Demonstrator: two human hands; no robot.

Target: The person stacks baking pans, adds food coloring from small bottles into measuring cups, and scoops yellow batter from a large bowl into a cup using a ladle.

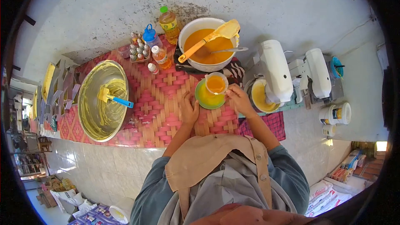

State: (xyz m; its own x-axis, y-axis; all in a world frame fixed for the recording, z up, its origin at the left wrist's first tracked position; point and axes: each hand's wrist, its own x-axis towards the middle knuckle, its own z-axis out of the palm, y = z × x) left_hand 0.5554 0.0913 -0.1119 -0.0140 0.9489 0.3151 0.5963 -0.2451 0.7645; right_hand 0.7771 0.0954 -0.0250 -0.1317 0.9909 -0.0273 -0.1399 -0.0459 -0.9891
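Note:
My right hand (240, 101) is closed on a small cup (223, 77) of orange liquid, gripping it at its lower right side. The cup is over the back part of a green bowl (204, 103), which has yellow-orange liquid in it. My left hand (189, 109) lies at the bowl's left edge with its fingers stretched out. It seems to touch the rim. Behind the cup stands a large white pot (183, 37) of orange liquid. A spatula (200, 50) with an orange handle lies across the pot's rim, and a metal ladle handle (233, 50) reaches over its right side.
At left on the red woven mat (154, 118) stands a big metal bowl (81, 108), smeared with batter, holding a blue-handled spatula (121, 101). Bottles (168, 23) and small vials stand by the wall. Two white stand mixers (276, 71) are at right, one over a bowl of batter (261, 93).

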